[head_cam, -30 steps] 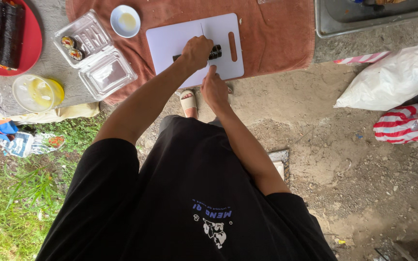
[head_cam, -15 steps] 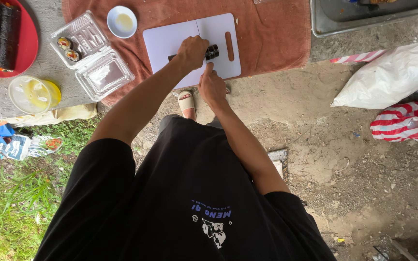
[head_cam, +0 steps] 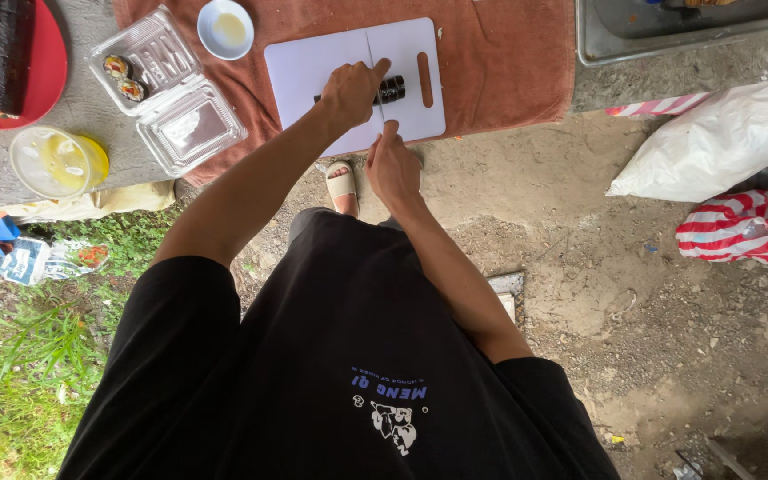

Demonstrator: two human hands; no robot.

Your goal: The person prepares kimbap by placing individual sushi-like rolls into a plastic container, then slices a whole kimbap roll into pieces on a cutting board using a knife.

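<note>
Pinning a dark seaweed roll (head_cam: 391,89) on smooth white board (head_cam: 313,67), left hand (head_cam: 350,92); right hand (head_cam: 391,164) gripping thin knife (head_cam: 373,71)

Left hand (head_cam: 351,91) pressing dark seaweed roll (head_cam: 391,90) on white cutting board (head_cam: 313,67), right hand (head_cam: 391,164) holding knife (head_cam: 374,71)

White cutting board (head_cam: 331,71), rust-brown cloth (head_cam: 500,62)

Both arms outstretched, left hand (head_cam: 350,89) and right hand (head_cam: 393,164) closed.
</note>
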